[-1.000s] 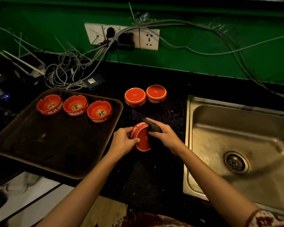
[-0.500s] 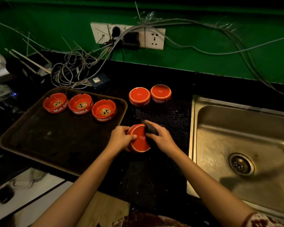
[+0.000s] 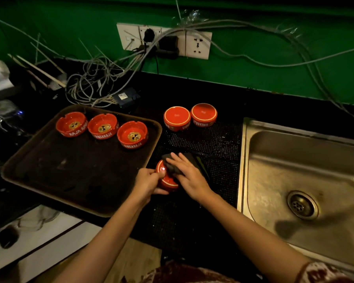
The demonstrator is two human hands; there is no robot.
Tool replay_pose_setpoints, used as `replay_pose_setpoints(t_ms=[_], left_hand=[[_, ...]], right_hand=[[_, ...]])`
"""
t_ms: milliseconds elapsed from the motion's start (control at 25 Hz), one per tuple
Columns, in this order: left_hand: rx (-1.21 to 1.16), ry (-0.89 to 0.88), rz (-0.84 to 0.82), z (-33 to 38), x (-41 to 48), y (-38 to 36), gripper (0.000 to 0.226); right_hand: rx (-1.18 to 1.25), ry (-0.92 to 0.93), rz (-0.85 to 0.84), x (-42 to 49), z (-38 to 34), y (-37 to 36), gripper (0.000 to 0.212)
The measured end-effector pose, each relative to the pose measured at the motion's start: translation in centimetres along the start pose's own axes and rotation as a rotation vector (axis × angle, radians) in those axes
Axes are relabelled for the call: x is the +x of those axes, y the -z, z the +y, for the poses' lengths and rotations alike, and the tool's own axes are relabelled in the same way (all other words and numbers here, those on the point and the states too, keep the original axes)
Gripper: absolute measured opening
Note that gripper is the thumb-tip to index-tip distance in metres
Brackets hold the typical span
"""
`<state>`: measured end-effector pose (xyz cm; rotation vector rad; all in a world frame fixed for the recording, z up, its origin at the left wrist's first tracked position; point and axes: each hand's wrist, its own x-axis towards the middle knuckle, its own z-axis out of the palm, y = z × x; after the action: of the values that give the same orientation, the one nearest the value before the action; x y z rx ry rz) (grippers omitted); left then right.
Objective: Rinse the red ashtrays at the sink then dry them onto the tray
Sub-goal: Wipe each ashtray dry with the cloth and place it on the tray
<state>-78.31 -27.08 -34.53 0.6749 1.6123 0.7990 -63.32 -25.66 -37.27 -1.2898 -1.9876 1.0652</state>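
Note:
My left hand (image 3: pixel 148 183) grips a red ashtray (image 3: pixel 166 180), base up, over the black mat beside the tray's right edge. My right hand (image 3: pixel 187 176) presses a dark cloth (image 3: pixel 173 166) flat against the ashtray's base with fingers fairly straight. Three red ashtrays (image 3: pixel 102 127) stand upright in a row at the back of the brown tray (image 3: pixel 49 176). Two more red ashtrays (image 3: pixel 177 118) (image 3: pixel 203 114) lie upside down on the mat behind my hands.
A steel sink (image 3: pixel 307 180) with a drain (image 3: pixel 301 205) sits to the right. A black mesh mat (image 3: pixel 217 152) covers the counter. Tangled cables (image 3: pixel 94 84) and a small black box (image 3: pixel 126 97) lie behind the tray, under wall sockets (image 3: pixel 166 40).
The ashtray has been turned from standing on edge to base up, and my right hand has moved the cloth from its side onto its base. The view shifted slightly left.

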Motion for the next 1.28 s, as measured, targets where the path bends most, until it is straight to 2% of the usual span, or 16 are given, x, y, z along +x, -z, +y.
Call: replay_pose_setpoints(t_ms=[120,280,400,480,600,720,800,920,1040,1120,1280], left_hand=[[-0.036,-0.001,0.006,-0.3,-0.1,-0.3,0.02],[-0.031,-0.013,0.024,-0.8,-0.3,-0.1,0.022],[0.044,-0.071,-0.035,0.1,-0.6,0.0,0.024],[0.128,-0.127,-0.053,0.8,-0.7,0.1,0.031],[0.38,-0.333,-0.06,2.1,-1.0,0.1,0.042],[0.648,-0.613,-0.082,3.5,-1.7,-0.2,0.053],[0.756,-0.762,-0.129,3.7,-1.5,-0.8,0.048],[0.836,-0.858,-0.134,2.1,-0.9,-1.1,0.039],[0.664,-0.794,0.011,0.5,-0.4,-0.7,0.044],[0.478,-0.602,0.063,0.4,-0.9,-0.5,0.052],[-0.005,-0.109,-0.107,1.3,-1.0,-0.4,0.056]], right_hand=[[0.041,-0.048,0.122,-2.3,-0.4,-1.1,0.055],[0.081,-0.018,0.091,-5.3,-1.1,-2.8,0.058],[0.084,-0.015,0.183,-4.3,0.0,-1.1,0.06],[0.127,-0.092,0.257,-3.2,0.0,1.0,0.055],[0.306,-0.228,0.338,-1.6,-1.3,5.1,0.039],[0.296,-0.234,0.385,-0.6,-2.0,8.4,0.037],[0.259,-0.228,0.359,-0.2,-2.2,8.9,0.042],[0.222,-0.205,0.297,-0.2,-2.3,7.9,0.037],[0.048,-0.158,0.191,-1.2,-1.4,6.3,0.023],[-0.035,-0.141,0.115,-2.4,-0.5,5.1,0.027],[-0.24,-0.081,0.037,-3.1,-0.5,4.3,0.031]])
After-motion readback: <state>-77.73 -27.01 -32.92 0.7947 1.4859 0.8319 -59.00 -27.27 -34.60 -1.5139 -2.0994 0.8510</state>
